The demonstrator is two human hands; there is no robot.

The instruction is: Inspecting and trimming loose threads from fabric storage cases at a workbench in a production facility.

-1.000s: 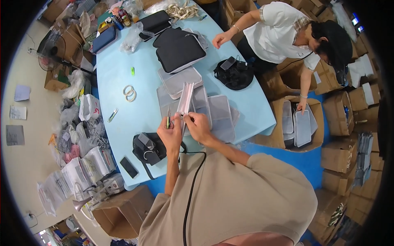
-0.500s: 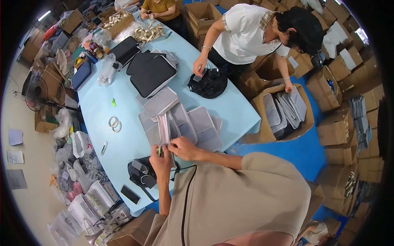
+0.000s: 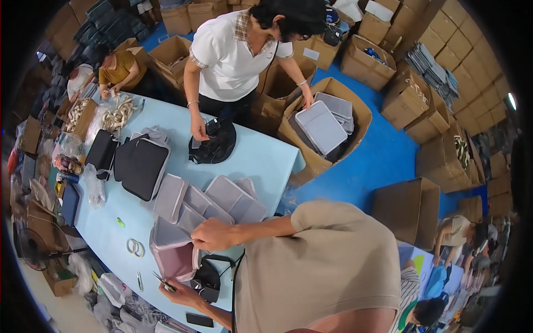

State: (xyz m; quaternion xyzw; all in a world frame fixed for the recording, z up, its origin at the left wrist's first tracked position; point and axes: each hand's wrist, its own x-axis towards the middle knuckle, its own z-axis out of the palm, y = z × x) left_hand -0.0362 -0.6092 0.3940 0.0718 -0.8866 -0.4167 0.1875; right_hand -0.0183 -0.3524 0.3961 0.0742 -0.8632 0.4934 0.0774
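Note:
Below the near end of the table's pile, my left hand (image 3: 179,293) is closed round small green-handled scissors (image 3: 168,285), their blades pointing up and away. My right hand (image 3: 214,235) is closed at the edge of a grey zip case (image 3: 166,232), fingertips partly hidden. That case lies opened, showing a dull pink inside (image 3: 173,262). Beyond it, several grey mesh-like cases (image 3: 206,204) overlap. A black bag with a dark boxy device (image 3: 207,282) sits beside the opened case, near my left wrist.
Two tape rolls (image 3: 135,248), a cutter (image 3: 140,281), a green piece (image 3: 120,222) and a phone (image 3: 199,320) lie on the blue table (image 3: 105,244). Black cases (image 3: 143,168) are stacked farther off. Across the table, a person in white touches a black pouch (image 3: 216,145) and a case in a carton (image 3: 325,175).
My left hand has drawn away from my right with the scissors, and the case now lies spread open, pink inside showing. The co-worker has raised a grey case in the carton. The view has swung right.

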